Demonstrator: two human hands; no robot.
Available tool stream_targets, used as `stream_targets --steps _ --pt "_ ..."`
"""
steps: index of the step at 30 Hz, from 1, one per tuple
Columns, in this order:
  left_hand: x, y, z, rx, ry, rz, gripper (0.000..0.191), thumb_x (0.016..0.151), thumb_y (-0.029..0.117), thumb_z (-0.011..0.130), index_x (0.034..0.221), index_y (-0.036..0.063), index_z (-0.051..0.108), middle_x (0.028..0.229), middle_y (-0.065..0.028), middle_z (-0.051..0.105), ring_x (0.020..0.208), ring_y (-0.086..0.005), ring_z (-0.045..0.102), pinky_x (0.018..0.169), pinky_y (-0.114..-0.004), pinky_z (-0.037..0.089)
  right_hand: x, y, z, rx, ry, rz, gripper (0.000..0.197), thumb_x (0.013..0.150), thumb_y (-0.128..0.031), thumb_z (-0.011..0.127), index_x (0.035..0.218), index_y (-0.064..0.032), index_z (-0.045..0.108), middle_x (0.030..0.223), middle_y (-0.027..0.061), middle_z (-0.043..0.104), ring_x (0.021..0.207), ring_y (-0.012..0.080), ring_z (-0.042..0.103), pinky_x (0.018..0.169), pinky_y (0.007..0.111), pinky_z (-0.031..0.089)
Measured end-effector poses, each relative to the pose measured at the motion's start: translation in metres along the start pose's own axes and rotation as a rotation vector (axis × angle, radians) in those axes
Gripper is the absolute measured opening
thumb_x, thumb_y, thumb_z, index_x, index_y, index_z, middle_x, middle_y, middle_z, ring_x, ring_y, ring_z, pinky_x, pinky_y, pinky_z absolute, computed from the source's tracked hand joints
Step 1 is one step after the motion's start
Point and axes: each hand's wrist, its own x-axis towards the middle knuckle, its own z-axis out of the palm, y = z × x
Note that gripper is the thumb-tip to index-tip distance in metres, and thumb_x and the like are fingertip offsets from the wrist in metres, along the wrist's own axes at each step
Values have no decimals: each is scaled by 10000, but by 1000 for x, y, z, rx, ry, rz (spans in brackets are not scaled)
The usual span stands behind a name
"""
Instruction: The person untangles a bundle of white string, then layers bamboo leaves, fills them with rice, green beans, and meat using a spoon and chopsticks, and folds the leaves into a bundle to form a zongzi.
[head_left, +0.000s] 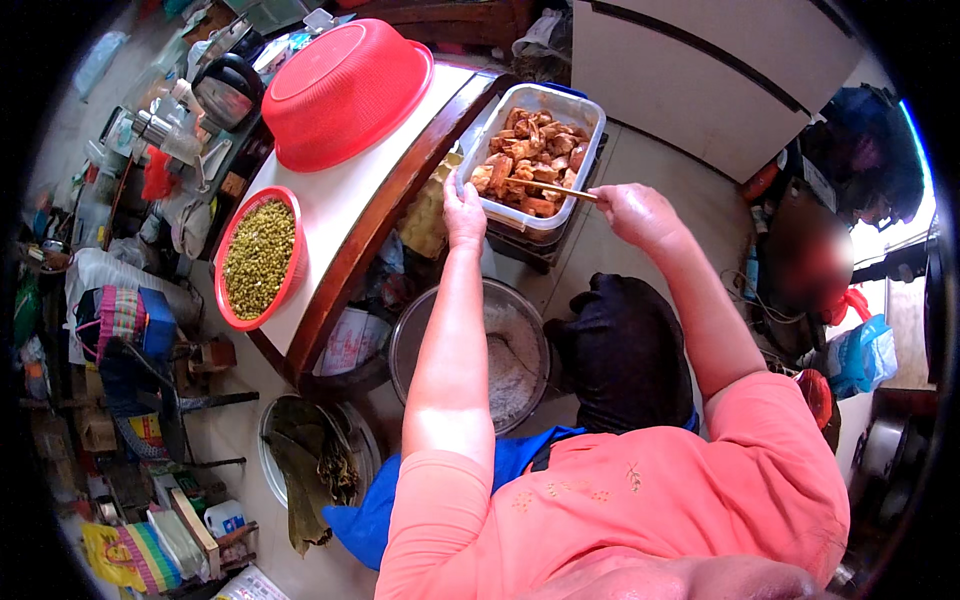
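Note:
A clear plastic container (556, 222) stands before me, filled with pieces of brown, sauce-coated meat (536, 150). My left hand (465, 216) grips its near left corner, with the fingers at the rim. My right hand (634, 214) holds wooden chopsticks (559, 189), whose tips reach into the meat. Below my left forearm is a round metal basin (397, 349) of what looks like white rice in water (514, 367); the forearm hides part of it.
To the left, a white table (322, 240) with a brown wooden edge bears an upturned red plastic basket (352, 97) and a red basket (221, 281) of green beans (259, 259). Long dark leaves (300, 457) lie over a floor basin (266, 480). A white cabinet (690, 82) stands behind.

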Motion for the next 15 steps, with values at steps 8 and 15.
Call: stream_targets --steps 8,15 --pt "-17 25 6 11 -71 -108 446 913 220 476 1340 132 382 772 -113 606 522 -174 539 500 -312 466 9 51 -43 -64 -216 -90 210 886 -230 517 969 -85 643 894 163 644 878 324 609 775 417 474" --pt "-25 35 -1 44 -82 -103 458 944 241 420 1384 186 304 651 -17 488 389 -83 406 316 -230 356 11 -12 -73 -470 42 -324 190 874 -200 514 888 -74 655 821 96 658 767 248 655 682 414 528"
